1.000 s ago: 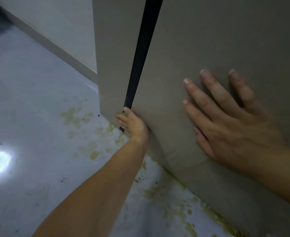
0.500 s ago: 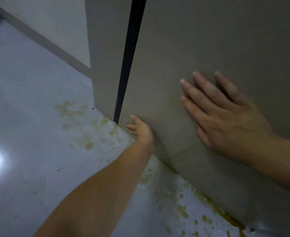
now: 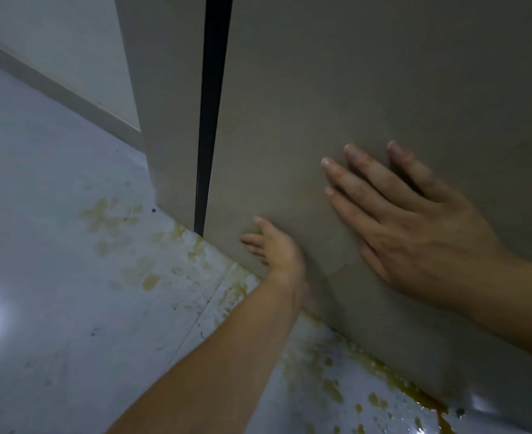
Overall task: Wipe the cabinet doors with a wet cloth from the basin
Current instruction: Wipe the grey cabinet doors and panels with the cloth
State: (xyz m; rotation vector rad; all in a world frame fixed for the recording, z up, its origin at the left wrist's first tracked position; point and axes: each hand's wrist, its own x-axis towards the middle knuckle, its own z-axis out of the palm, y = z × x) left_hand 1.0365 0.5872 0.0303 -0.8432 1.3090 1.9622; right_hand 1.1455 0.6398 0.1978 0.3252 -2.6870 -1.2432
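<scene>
Two beige cabinet doors fill the upper view, the narrow left door [image 3: 167,120] and the wide right door [image 3: 368,89], split by a dark vertical gap [image 3: 209,120]. My left hand [image 3: 274,245] presses low on the right door near its bottom edge, just right of the gap. A small olive scrap of cloth [image 3: 252,230] peeks out under its fingers; the rest of the cloth is hidden. My right hand [image 3: 415,233] lies flat on the same door with fingers spread, holding nothing.
The pale glossy floor [image 3: 54,308] carries yellow-brown stains [image 3: 150,280] along the cabinet base, with a wetter orange streak [image 3: 427,402] at the lower right. A white wall with a skirting board [image 3: 54,89] runs off to the upper left.
My left hand has slid down from the door's edge beside the gap to the door's bottom and slightly right. My right hand has stayed flat on the door.
</scene>
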